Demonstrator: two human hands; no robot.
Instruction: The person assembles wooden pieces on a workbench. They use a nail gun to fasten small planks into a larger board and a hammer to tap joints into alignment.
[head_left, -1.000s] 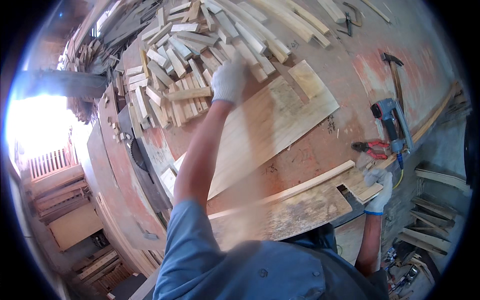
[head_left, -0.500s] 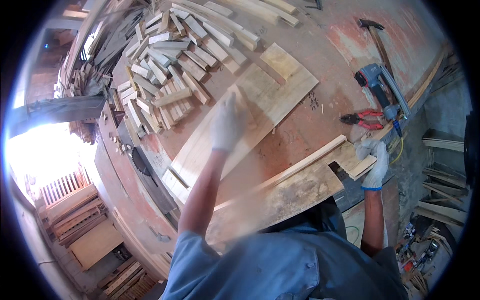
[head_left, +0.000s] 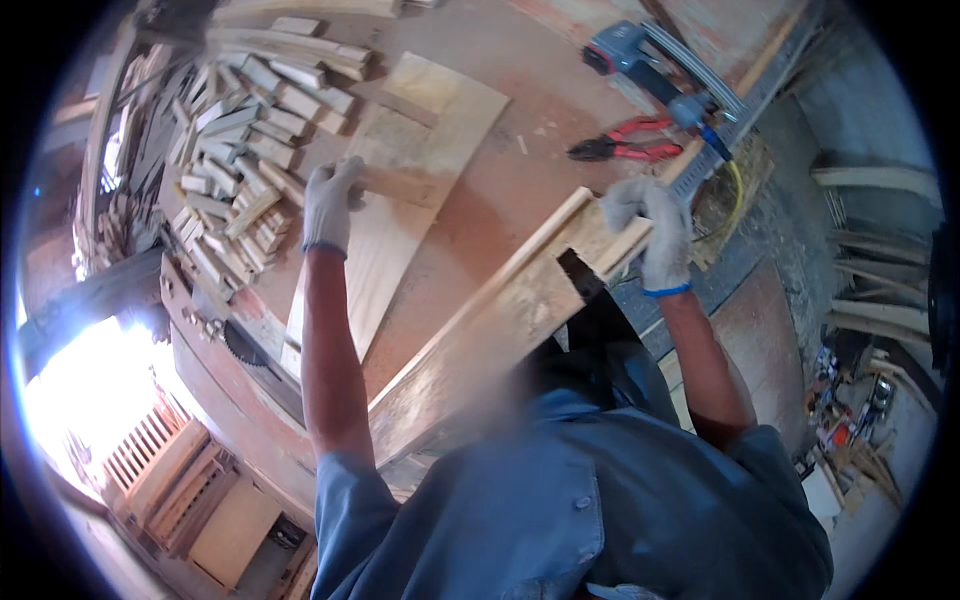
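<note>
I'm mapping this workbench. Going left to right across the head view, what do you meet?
Pile of small wood blocks → left hand gripping a short wood piece → long wood strip → right hand → red-handled pliers.

A single head-worn fisheye view looks steeply down from above the person's chest onto the table [head_left: 500, 190]. It sits close, tilted, straight edges bowing toward the dark round rim.
</note>
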